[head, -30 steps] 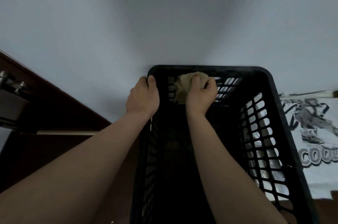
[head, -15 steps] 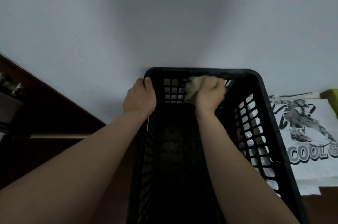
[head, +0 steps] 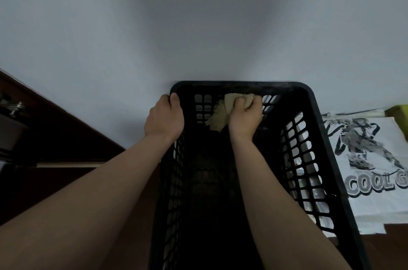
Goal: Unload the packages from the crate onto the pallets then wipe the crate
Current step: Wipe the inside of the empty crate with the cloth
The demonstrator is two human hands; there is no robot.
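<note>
1. A black plastic crate (head: 242, 85) with lattice walls stands with its far end against a pale grey wall (head: 198, 27). Its floor is dark and hard to read.
2. The left hand (head: 164, 118) grips the crate's far left corner, with its fingers curled together over the rim and the thumb on the inner side.
3. The right hand (head: 246, 118) is inside the crate at the far wall, just under the rim. Its fingers are clenched round a crumpled beige cloth (head: 220, 115), which is pressed against the lattice and bunches out to the hand's left.
4. A white printed sheet (head: 386, 208) with a drawn figure and the letters "COOL G" lies just beside the crate's right wall.
5. A dark brown wooden surface (head: 66, 128) lies to the left of the crate.
</note>
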